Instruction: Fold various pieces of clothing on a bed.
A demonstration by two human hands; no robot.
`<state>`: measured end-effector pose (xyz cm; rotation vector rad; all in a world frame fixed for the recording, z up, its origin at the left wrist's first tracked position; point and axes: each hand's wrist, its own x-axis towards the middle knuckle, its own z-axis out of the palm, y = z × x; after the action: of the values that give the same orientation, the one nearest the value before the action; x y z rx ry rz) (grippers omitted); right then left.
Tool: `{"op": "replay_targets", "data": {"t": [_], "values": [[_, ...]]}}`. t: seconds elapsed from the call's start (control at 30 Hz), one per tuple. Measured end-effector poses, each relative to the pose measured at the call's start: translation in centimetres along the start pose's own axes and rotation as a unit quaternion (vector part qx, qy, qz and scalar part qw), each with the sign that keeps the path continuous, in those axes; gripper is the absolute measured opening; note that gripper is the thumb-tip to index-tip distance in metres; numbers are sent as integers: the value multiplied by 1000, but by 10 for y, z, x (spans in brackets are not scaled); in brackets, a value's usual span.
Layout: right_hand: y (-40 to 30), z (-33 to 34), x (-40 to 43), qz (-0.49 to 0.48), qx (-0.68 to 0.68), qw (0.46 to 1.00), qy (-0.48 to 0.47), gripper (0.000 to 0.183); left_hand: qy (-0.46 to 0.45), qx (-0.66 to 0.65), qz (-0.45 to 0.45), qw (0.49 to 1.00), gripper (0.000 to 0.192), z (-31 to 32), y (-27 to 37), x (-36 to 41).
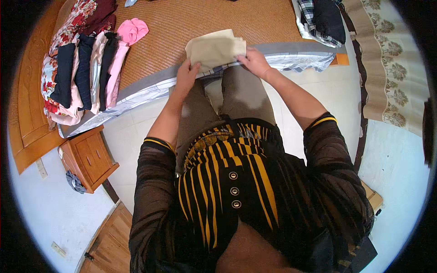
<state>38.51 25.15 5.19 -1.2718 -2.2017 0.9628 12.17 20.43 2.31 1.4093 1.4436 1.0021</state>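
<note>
A folded beige cloth or garment [215,48] is between my two hands at the near edge of the bed. My left hand [187,73] grips its near left corner, thumb on top. At its right end, my right hand [255,61] pinches the edge between thumb and fingers. The fingers under the cloth are hidden. Beneath and beyond it lies the woven mat [170,27] that covers the bed. Several layers show along the cloth's right side.
Folded clothes [85,73] lie in a row at the left, with a pink bunched cloth [133,31] beside them. More folded clothes [327,22] sit at the far right. A wooden nightstand [89,158] stands left of the bed. A patterned curtain [389,61] hangs at right.
</note>
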Motion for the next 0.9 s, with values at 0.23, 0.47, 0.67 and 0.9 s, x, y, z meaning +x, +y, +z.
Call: {"op": "replay_targets", "data": {"t": [0.23, 0.47, 0.67, 0.9], "values": [[-18, 6, 52, 194, -86, 976, 47, 47, 102, -146, -102, 979, 30, 6, -22, 27], [16, 23, 80, 266, 64, 960, 60, 59, 200, 30, -69, 977, 39, 2, -44, 24], [15, 28, 67, 376, 416, 823, -92, 51, 84, -168, -202, 961, 37, -2, -9, 21], [-29, -19, -3, 330, 584, 742, 0, 42, 76, -289, -273, 914, 49, -7, -11, -25]]}}
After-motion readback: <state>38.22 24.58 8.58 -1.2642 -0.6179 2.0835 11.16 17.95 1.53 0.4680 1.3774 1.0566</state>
